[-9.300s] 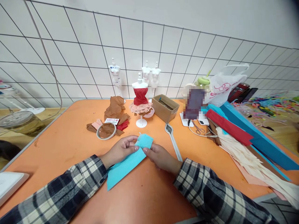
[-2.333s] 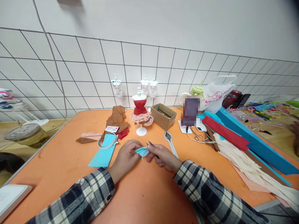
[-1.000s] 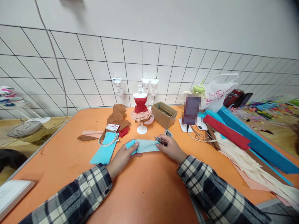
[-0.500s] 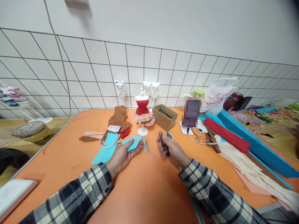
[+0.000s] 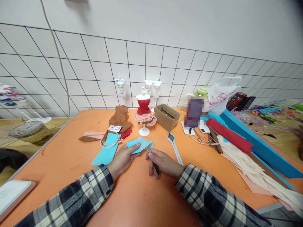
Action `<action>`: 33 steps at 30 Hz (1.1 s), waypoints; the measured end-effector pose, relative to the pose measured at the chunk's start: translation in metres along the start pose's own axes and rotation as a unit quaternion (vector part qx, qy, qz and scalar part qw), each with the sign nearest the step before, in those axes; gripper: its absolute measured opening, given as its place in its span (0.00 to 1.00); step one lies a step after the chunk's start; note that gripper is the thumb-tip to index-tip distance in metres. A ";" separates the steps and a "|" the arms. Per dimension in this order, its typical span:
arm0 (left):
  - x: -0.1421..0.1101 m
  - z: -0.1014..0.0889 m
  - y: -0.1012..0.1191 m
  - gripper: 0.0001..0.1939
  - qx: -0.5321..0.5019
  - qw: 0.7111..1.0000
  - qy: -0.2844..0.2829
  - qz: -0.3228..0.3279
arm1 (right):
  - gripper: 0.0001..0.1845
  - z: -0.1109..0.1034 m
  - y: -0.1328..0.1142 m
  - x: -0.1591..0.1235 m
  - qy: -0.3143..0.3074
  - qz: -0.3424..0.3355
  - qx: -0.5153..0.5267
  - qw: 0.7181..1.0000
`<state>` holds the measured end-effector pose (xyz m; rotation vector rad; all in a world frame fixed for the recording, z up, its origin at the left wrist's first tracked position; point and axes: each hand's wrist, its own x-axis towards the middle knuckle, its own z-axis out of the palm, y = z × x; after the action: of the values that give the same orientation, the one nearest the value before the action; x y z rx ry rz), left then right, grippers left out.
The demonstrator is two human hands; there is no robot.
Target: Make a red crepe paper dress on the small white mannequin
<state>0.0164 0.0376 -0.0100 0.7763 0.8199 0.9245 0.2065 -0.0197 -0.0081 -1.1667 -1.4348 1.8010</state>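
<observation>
My left hand (image 5: 125, 158) pinches a piece of light blue crepe paper or cloth (image 5: 141, 143) between thumb and fingers. In my right hand (image 5: 163, 162) is a slim black-handled tool (image 5: 156, 167) with a thin metal tip; its exact kind does not show. The tip meets the right edge of the light blue piece. Just beyond my hands stands a small white dress form (image 5: 144, 105) in a red bodice and a ruffled pink and brown skirt. A larger light blue strip (image 5: 105, 155) lies left of my left hand, partly under a white hoop (image 5: 110, 145).
A small cardboard box (image 5: 167, 116) stands behind my right hand, with a grey strap-like object (image 5: 175, 146) in front. Brown material (image 5: 119, 116) is heaped at left. Scissors (image 5: 201, 136) and coloured strips (image 5: 229, 135) lie at right. A white box (image 5: 15, 197) is at lower left.
My right hand has moved left and slightly down, bringing the tool's tip to the light blue piece. That piece is now spread wider. The grey strap-like object is more exposed.
</observation>
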 end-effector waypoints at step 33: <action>-0.005 0.004 -0.004 0.13 0.097 0.992 -0.063 0.054 | 0.27 0.005 -0.002 0.000 -0.013 -0.038 0.000 0.999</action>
<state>0.0197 0.0309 -0.0101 1.0457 0.7701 0.8905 0.2022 -0.0220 -0.0062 -1.0786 -1.4737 1.7702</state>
